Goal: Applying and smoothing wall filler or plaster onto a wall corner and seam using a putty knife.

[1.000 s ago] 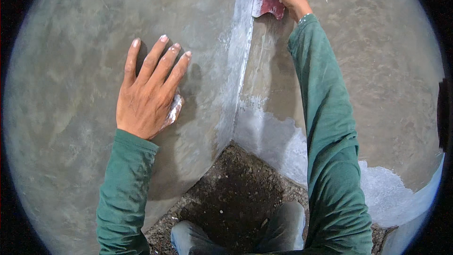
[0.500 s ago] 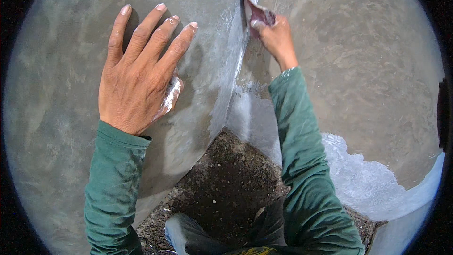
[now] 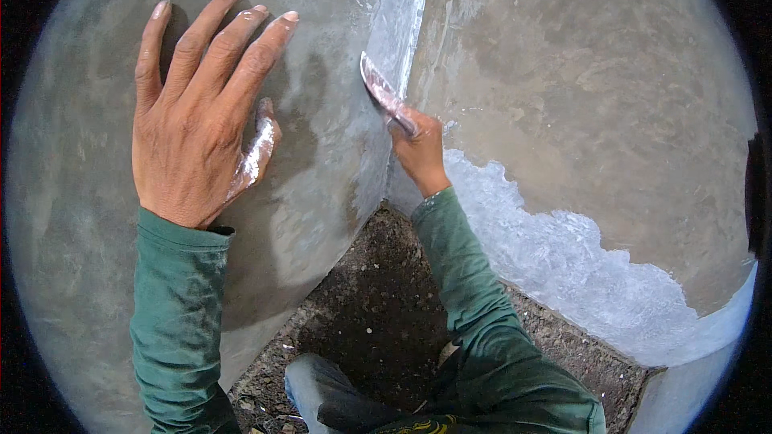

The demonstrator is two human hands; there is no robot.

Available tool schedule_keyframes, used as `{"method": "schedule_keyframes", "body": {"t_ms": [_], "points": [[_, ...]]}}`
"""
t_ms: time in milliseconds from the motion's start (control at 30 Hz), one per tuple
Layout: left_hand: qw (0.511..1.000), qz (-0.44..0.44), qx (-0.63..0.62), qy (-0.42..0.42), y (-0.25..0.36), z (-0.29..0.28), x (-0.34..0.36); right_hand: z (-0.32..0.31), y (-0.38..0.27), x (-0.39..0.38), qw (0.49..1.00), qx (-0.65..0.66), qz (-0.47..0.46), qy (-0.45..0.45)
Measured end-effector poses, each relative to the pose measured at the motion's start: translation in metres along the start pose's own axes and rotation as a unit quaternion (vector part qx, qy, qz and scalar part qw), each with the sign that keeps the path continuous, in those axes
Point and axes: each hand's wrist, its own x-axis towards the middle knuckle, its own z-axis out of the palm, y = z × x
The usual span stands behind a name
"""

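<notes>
Wall corner (image 3: 402, 24), scraper (image 3: 382, 92) blade up-left

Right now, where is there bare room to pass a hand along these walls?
Free: the grey right wall above the pale fresh plaster patch, and the left wall left of the flat left hand. Crowded: the corner, where the right hand presses a plaster-smeared metal scraper.

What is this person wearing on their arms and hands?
Both arms are in long dark green sleeves with snug cuffs at the wrists. The left hand and right hand are bare, no gloves; whitish plaster smears the left thumb.
</notes>
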Motion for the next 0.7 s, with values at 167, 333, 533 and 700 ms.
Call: {"method": "schedule_keyframes", "body": {"t_ms": [167,333,533,700], "points": [[1.0,0.007,0.014,-0.012,0.0,-0.002,0.001,0.018,0.01,-0.039,0.999,0.014,0.026,0.011],[0.999,0.011,0.033,-0.017,0.001,-0.002,0.0,0.008,0.021,-0.069,0.996,0.088,0.022,-0.008],[0.998,0.018,0.056,-0.015,-0.002,-0.004,-0.003,-0.034,0.019,-0.025,0.969,0.047,0.243,-0.022],[0.998,0.018,0.059,-0.026,0.004,-0.004,0.003,0.035,0.018,-0.04,0.989,0.039,0.021,0.139]]}}
